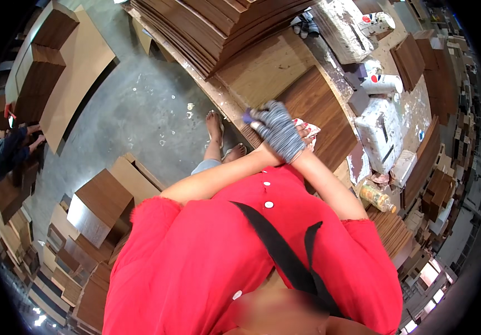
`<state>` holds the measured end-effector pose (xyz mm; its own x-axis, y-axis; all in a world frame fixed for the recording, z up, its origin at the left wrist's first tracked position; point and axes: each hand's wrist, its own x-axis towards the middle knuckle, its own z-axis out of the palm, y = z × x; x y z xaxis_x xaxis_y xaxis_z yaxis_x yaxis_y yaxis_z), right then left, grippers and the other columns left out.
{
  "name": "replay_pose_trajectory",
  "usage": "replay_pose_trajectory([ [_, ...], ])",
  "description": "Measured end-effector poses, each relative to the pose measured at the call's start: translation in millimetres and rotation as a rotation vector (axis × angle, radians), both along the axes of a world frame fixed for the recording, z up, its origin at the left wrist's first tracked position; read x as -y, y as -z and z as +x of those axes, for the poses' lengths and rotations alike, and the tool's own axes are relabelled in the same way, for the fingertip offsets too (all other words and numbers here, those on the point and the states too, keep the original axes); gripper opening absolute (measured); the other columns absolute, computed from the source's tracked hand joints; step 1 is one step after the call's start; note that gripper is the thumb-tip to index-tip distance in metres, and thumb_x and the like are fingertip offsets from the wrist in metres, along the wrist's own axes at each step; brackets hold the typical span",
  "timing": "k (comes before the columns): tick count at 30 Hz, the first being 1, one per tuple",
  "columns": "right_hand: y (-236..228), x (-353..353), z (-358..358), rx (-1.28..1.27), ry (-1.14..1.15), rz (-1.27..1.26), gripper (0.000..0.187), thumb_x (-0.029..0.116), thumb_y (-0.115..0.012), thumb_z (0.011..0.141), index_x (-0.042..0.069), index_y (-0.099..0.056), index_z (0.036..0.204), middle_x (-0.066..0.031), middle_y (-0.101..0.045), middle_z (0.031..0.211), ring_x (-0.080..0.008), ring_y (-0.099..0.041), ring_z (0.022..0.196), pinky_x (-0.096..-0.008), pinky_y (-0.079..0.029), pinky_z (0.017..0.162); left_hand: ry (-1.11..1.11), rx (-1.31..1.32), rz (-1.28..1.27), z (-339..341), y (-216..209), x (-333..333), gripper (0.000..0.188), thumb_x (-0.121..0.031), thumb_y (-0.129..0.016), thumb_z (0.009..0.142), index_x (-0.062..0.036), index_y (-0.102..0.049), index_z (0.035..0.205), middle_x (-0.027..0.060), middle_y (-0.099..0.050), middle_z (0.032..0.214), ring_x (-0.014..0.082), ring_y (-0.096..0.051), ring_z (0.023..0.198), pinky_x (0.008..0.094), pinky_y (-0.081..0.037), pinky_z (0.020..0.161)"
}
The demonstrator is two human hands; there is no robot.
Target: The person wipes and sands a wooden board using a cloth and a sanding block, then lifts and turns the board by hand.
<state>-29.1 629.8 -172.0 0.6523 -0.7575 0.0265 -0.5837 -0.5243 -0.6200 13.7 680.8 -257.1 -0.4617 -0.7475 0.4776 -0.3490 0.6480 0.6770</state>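
My left hand (306, 134) reaches across my body to the right, bare and mostly hidden under my other wrist. Its visible fingers press on a white cloth with red marks (311, 143), against a dark brown wood-grain panel (324, 114). Crossed over it, my right hand (279, 131) wears a grey knitted glove. The gloved fingers stretch toward the panel's near-left edge, slightly apart. A purple patch shows at a fingertip; whether it is part of the glove cannot be told. I see nothing held in that hand.
A tall stack of brown panels (218, 28) stands on the workbench beyond my hands. To the right are paint-spattered white containers (380, 134), a white cup (383, 84) and a plastic bottle (377, 196). Another person (6, 145) crouches at far left near stacked boards (39, 72).
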Motion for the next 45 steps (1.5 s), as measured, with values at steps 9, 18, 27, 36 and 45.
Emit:
replay_pose_trajectory([
  [9,-8.4,19.8,-2.2,-0.144,0.02,-0.068,0.035,0.018,-0.074,0.084,0.005,-0.072,0.116,-0.019,-0.059,0.109,-0.0358,-0.056,0.105,-0.0434,-0.046,0.097,0.028,-0.139,0.361,15.1,-33.5,-3.9,0.047,-0.022,-0.058,0.095,-0.0039,-0.052,0.138,0.0222,-0.06,0.129,0.0368,-0.056,0.122,0.0441,-0.041,0.108],
  [18,7.9,106.9,-55.9,-0.151,0.247,-0.189,0.025,0.014,-0.075,0.083,0.004,-0.075,0.105,-0.0164,-0.061,0.097,-0.0347,-0.057,0.098,-0.0424,-0.048,0.088,0.013,0.161,0.159,16.7,-35.7,-2.5,0.048,-0.019,-0.056,0.096,-0.0102,-0.05,0.143,0.0153,-0.051,0.144,0.0306,-0.047,0.136,0.0434,-0.033,0.118],
  [27,34.7,204.3,-119.5,-0.309,0.323,-0.372,0.026,0.015,-0.077,0.081,0.004,-0.076,0.105,-0.0191,-0.066,0.099,-0.0358,-0.063,0.094,-0.0431,-0.05,0.087,-0.006,0.174,0.157,13.4,-33.9,-3.3,0.051,-0.018,-0.056,0.095,-0.0107,-0.049,0.145,0.0144,-0.051,0.145,0.0313,-0.046,0.137,0.044,-0.032,0.118],
  [36,43.4,200.1,-120.9,-0.161,0.434,-0.216,0.032,0.022,-0.081,0.081,0.003,-0.076,0.106,-0.021,-0.071,0.101,-0.0362,-0.067,0.095,-0.0419,-0.051,0.093,0.019,0.143,0.191,16.5,-34.5,-2.8,0.052,-0.015,-0.058,0.093,-0.0102,-0.05,0.144,0.0145,-0.05,0.145,0.0328,-0.045,0.138,0.0456,-0.03,0.119],
  [45,46.3,205.5,-159.3,-0.158,0.63,0.025,0.042,0.035,-0.08,0.082,0.004,-0.076,0.109,-0.0228,-0.073,0.102,-0.032,-0.071,0.094,-0.038,-0.052,0.09,0.027,0.139,0.184,11.9,-40.5,-0.6,0.051,-0.017,-0.06,0.093,-0.0094,-0.051,0.143,0.0133,-0.051,0.145,0.0307,-0.043,0.14,0.0459,-0.029,0.12],
])
